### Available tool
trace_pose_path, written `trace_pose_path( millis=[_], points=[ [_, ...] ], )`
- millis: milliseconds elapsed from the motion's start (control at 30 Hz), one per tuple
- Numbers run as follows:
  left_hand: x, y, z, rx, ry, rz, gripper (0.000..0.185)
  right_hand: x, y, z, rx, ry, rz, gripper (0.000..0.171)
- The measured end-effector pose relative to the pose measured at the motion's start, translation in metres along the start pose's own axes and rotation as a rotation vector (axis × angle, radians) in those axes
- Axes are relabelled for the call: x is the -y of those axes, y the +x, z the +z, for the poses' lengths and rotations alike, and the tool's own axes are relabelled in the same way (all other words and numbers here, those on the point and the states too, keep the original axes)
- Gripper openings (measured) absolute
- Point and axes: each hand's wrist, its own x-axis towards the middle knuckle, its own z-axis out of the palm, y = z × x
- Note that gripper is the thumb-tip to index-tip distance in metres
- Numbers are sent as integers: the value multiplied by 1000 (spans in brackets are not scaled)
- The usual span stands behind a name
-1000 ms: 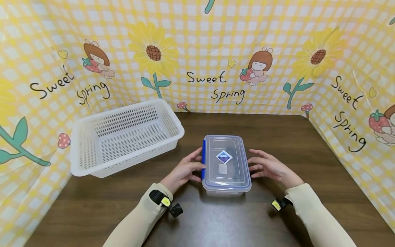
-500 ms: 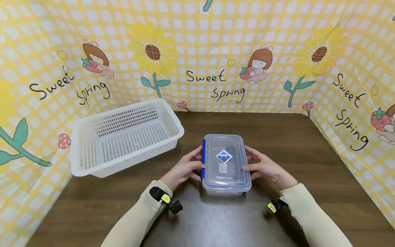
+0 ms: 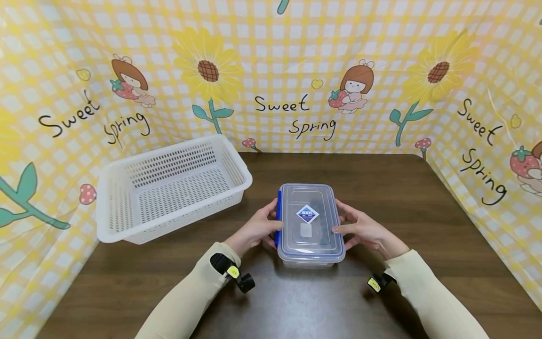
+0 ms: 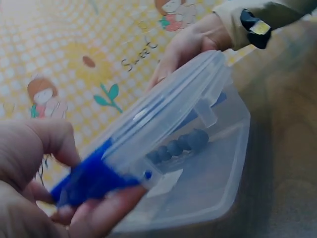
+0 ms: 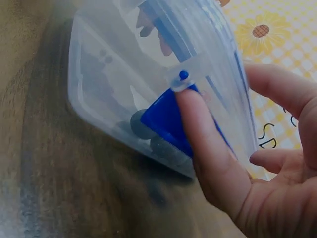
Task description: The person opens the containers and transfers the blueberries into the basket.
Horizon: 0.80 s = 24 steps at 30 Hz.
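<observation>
A clear plastic food storage box (image 3: 314,246) with a blue-edged lid stands on the table between both hands. My left hand (image 3: 256,230) grips its left side, thumb on the lid's rim and fingers around the blue clip (image 4: 94,178). At the opposite side my right hand (image 3: 367,230) holds the box with its thumb on the lid edge. In the right wrist view a finger lies along the other blue clip (image 5: 171,119). Several dark round beads (image 4: 173,148) show through the wall inside. The lid sits on the box.
A white perforated plastic basket (image 3: 173,226) stands at the left on the brown wooden table (image 3: 372,174). A yellow checked cloth (image 3: 279,61) with printed flowers and lettering surrounds the table at the back and sides. Wrist cameras are strapped over both sleeves.
My right hand has come leftward from beside the box and now touches it, thumb on the lid edge. The left thumb has shifted slightly onto the lid's rim. The box stays in place.
</observation>
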Motion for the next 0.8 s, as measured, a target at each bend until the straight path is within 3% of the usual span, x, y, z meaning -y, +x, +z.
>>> trace_pose_path(
  millis=[300,433,500,667,800],
  points=[
    [-15,-2,13,-37,337,-10,95,7,-1,1,17,-36,23,99],
    [-18,-1,16,-53,396,-10,95,10,-2,1,20,-50,27,100],
    [-17,-1,16,-65,408,20,96,10,-2,1,20,-54,27,100],
    [-6,-1,5,-25,253,58,98,10,-2,0,19,-62,37,100],
    [4,-2,-13,100,-56,-37,95,7,-2,-1,14,-57,44,100]
  ],
)
